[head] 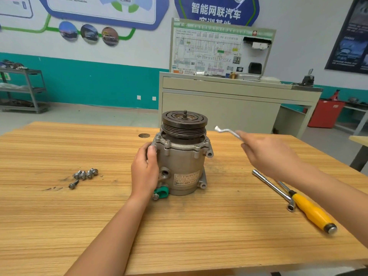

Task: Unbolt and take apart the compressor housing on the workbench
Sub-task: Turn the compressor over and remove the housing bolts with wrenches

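1. The left grip [146, 170] (the person's left hand) is closed round the left side of the compressor housing [181, 164], with the thumb up against the upper flange.
2. The right grip [264, 154] (the right hand) is closed on the shank of an offset ring spanner [227, 131]. It is raised above the bench [199, 226], to the right of the housing. The spanner's ring end points toward the pulley [184, 122] but does not touch it.
3. The compressor housing stands upright near the middle of the bench. The dark grooved pulley is on top and a short threaded shaft projects from its centre.
4. Flange bolts [167, 143] are seated around the upper flange, just below the pulley.
5. A label [186, 179] faces the camera low on the housing body. A green clamp [161, 193] sits at the base on the left side, just below the left wrist.
6. Loose bolts [85, 174] lie in a tight cluster on the bench, well to the left of the housing, with one more just in front of the cluster.
7. An L-shaped socket wrench [272, 188] lies on the bench to the right of the housing, partly under the right forearm.
8. A yellow-handled screwdriver [312, 212] lies just beside the socket wrench, its handle toward the near right edge of the bench
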A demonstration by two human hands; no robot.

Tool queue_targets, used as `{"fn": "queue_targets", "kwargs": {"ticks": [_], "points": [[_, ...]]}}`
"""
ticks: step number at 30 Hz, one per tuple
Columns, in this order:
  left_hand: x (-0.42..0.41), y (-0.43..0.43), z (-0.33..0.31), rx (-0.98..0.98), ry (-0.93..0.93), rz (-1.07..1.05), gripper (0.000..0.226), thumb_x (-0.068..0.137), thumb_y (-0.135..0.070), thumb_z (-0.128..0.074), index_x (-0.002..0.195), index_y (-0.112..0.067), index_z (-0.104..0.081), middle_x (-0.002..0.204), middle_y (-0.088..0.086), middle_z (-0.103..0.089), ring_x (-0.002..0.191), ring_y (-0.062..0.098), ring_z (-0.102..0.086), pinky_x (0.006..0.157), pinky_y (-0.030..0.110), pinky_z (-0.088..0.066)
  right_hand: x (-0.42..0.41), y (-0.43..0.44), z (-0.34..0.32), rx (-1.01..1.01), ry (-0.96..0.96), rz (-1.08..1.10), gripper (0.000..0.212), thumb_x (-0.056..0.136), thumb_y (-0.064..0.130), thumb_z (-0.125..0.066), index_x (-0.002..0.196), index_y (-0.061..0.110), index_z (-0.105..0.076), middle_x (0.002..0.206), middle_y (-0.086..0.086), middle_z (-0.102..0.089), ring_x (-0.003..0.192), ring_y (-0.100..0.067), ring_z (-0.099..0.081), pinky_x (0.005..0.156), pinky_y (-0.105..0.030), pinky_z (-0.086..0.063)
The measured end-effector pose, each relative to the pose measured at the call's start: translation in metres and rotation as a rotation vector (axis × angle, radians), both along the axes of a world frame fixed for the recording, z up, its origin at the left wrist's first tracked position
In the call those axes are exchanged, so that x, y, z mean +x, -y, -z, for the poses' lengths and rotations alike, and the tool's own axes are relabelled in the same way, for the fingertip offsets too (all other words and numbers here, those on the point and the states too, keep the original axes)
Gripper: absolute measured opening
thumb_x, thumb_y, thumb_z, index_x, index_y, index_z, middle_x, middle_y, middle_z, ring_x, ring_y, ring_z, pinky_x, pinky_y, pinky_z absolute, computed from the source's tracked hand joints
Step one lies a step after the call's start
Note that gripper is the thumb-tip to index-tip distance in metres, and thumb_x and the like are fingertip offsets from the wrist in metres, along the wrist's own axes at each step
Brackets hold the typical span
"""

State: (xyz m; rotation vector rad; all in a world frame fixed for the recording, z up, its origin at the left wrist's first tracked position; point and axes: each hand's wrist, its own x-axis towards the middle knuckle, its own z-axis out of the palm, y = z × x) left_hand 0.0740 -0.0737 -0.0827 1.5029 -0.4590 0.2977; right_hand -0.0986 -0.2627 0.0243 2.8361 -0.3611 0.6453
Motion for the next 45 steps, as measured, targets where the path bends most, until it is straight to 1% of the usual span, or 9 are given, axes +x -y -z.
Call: {"fn": "queue_targets", "kwargs": {"ticks": [5, 12, 16, 19, 23, 28, 34, 39, 45], "points": [[0.003, -0.002, 0.003, -0.021, -0.006, -0.034, 0.031, 0.098, -0.036, -0.035, 0.092, -0.021, -0.061, 0.085, -0.010, -0.061, 0.079, 0.004, -0.053, 0.070, 0.026, -0.042, 0.003, -0.017, -0.002, -0.124, -0.136, 0.057, 0.044, 0.099, 0.022, -0.030, 0.141, 0.033, -0.024, 0.072, 0.003, -0.055, 0.065, -0.018, -0.053, 0.049, -0.029, -0.038], [0.004, 0.000, 0.002, 0.043, 0.011, -0.059, 0.028, 0.100, -0.023, -0.038, 0.104, -0.010, -0.062, 0.100, 0.006, -0.062, 0.095, 0.019, -0.054, 0.083, 0.036, -0.041, 0.012, -0.047, -0.013, -0.483, -0.268, 0.125, 0.046, 0.087, 0.001, -0.041, 0.132, 0.010, -0.035, 0.055, 0.003, -0.033, 0.043, -0.013, -0.030, 0.035, -0.026, -0.018], [0.003, -0.001, 0.003, 0.057, 0.008, -0.042, 0.029, 0.100, -0.024, -0.036, 0.089, -0.015, -0.060, 0.086, 0.002, -0.058, 0.085, 0.019, -0.052, 0.074, 0.036, -0.039, 0.009, -0.025, -0.010, -0.373, -0.202, 0.057, 0.046, 0.092, 0.026, -0.033, 0.138, 0.021, -0.028, 0.056, 0.006, -0.038, 0.046, -0.009, -0.035, 0.038, -0.024, -0.023], [0.001, 0.000, 0.003, 0.070, 0.023, -0.026, 0.032, 0.101, -0.022, -0.036, 0.072, -0.025, -0.050, 0.072, -0.006, -0.050, 0.071, 0.011, -0.045, 0.064, 0.032, -0.033, 0.019, 0.006, -0.014, -0.360, -0.178, 0.026, 0.047, 0.095, 0.020, -0.031, 0.141, 0.029, -0.025, 0.066, 0.006, -0.044, 0.055, -0.014, -0.043, 0.042, -0.024, -0.027], [0.003, -0.001, 0.005, 0.065, 0.034, -0.042, 0.034, 0.101, -0.022, -0.036, 0.070, -0.027, -0.049, 0.071, -0.007, -0.050, 0.068, 0.004, -0.045, 0.062, 0.027, -0.034, 0.061, 0.022, -0.010, -0.349, -0.140, 0.028, 0.035, 0.091, 0.001, -0.036, 0.122, 0.016, -0.043, 0.093, -0.002, -0.060, 0.082, -0.023, -0.056, 0.071, -0.030, -0.039], [0.003, -0.001, 0.007, 0.066, 0.055, -0.059, 0.036, 0.101, -0.021, -0.036, 0.067, -0.026, -0.047, 0.067, -0.008, -0.048, 0.064, 0.003, -0.043, 0.059, 0.025, -0.032, 0.102, 0.013, -0.005, -0.286, -0.011, -0.064, 0.034, 0.091, -0.001, -0.037, 0.119, 0.010, -0.052, 0.117, -0.006, -0.060, 0.108, -0.023, -0.054, 0.106, -0.035, -0.023], [0.005, -0.002, 0.005, 0.055, 0.054, -0.064, 0.035, 0.101, -0.020, -0.038, 0.068, -0.024, -0.049, 0.068, -0.006, -0.048, 0.066, 0.008, -0.043, 0.061, 0.028, -0.033, 0.024, 0.015, -0.023, 0.311, 0.412, -0.110, 0.024, 0.098, 0.018, -0.038, 0.115, 0.008, -0.051, 0.066, -0.003, -0.055, 0.065, -0.031, -0.057, 0.060, -0.040, -0.046], [0.002, -0.004, 0.003, 0.045, 0.041, -0.063, 0.038, 0.100, -0.022, -0.040, 0.061, -0.025, -0.042, 0.062, -0.008, -0.042, 0.058, 0.003, -0.038, 0.055, 0.024, -0.029, -0.008, -0.008, -0.014, 0.030, -0.109, 0.037, 0.030, 0.097, 0.027, -0.033, 0.122, 0.024, -0.048, 0.072, 0.002, -0.056, 0.065, -0.018, -0.051, 0.056, -0.031, -0.042], [0.002, -0.005, 0.002, 0.029, 0.014, -0.031, 0.036, 0.099, -0.023, -0.041, 0.064, -0.018, -0.047, 0.064, -0.004, -0.045, 0.057, 0.002, -0.038, 0.054, 0.021, -0.031, 0.004, -0.026, -0.009, -0.067, -0.171, 0.031, 0.033, 0.098, 0.027, -0.030, 0.127, 0.026, -0.044, 0.082, 0.000, -0.060, 0.074, -0.021, -0.056, 0.059, -0.031, -0.044]]}}
